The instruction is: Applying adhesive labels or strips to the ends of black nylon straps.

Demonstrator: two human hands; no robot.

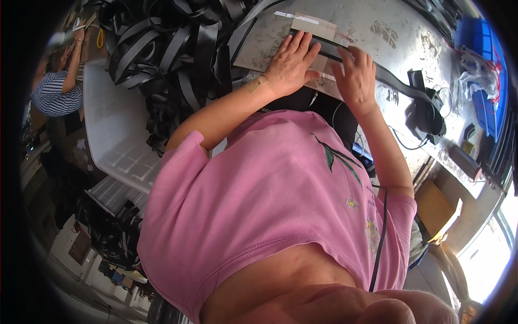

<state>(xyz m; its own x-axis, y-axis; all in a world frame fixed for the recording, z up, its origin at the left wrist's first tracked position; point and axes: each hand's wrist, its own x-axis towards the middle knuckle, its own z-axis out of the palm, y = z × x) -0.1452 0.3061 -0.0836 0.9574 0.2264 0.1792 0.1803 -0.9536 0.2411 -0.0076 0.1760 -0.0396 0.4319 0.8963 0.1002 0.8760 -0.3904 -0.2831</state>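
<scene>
**Both hands flat on a black strap at the worktable**

The left hand (291,62) lies palm down with fingers spread, at about twelve o'clock in the view, pressing on a long black strap (377,75) where it crosses a pale card plate (313,24) on the grey worktable (399,32). The hand is open and flat, gripping nothing. A tan plaster (258,83) sits on its wrist.

The right hand (356,75) lies just beside it, toward one o'clock, also on the strap. Its fingers curl a little over the strap's upper edge; whether they pinch it or only rest on it I cannot tell from this angle. From there the strap runs toward three o'clock and ends in a dark bundle (429,116) near the table edge.

A heap of black straps (172,48) fills the table from ten to eleven o'clock, touching the plate's left side. Below it, at nine o'clock, stands a white plastic crate (116,129). A blue bin (485,70) sits at two o'clock. The person's pink shirt (270,200) fills the middle. Another person in a striped top (54,94) works at ten o'clock, well apart.
</scene>
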